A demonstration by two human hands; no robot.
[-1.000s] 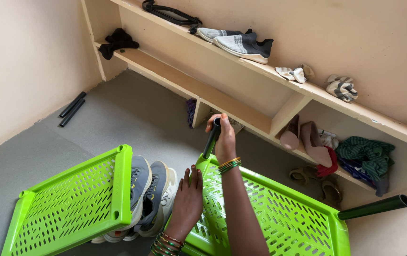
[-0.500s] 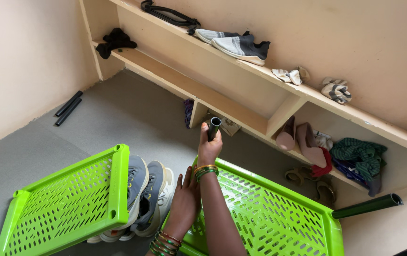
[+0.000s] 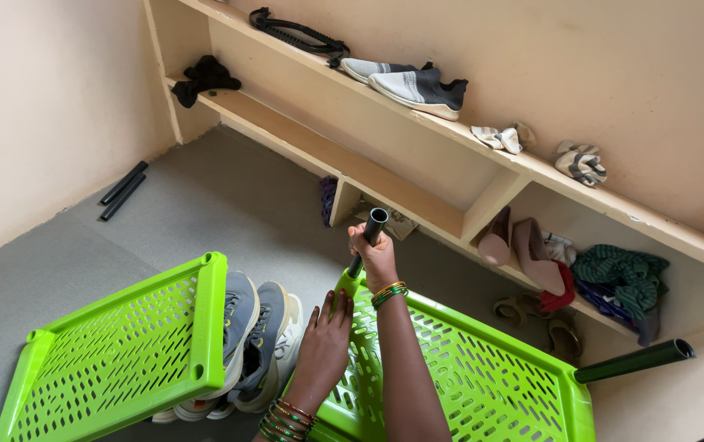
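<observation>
My right hand [image 3: 377, 254] is shut around a dark tube [image 3: 369, 235] that stands upright in the near corner of a bright green perforated plastic shelf [image 3: 483, 378]. My left hand [image 3: 324, 342] lies flat on that shelf's left edge, fingers spread. A second dark tube [image 3: 634, 361] sticks out of the shelf's far right corner. Another green shelf panel [image 3: 114, 355] lies to the left, tilted over a pair of grey sneakers [image 3: 255, 336].
Two loose dark tubes [image 3: 123, 190] lie on the grey floor by the left wall. Wooden wall shelves [image 3: 417, 192] hold grey slip-on shoes [image 3: 407, 83], socks [image 3: 581, 161], pink heels [image 3: 520, 243], folded green cloth [image 3: 619, 272] and sandals [image 3: 542, 324].
My right hand has slid a little up the tube, and the view has shifted slightly. The left hand stays pressed on the shelf edge.
</observation>
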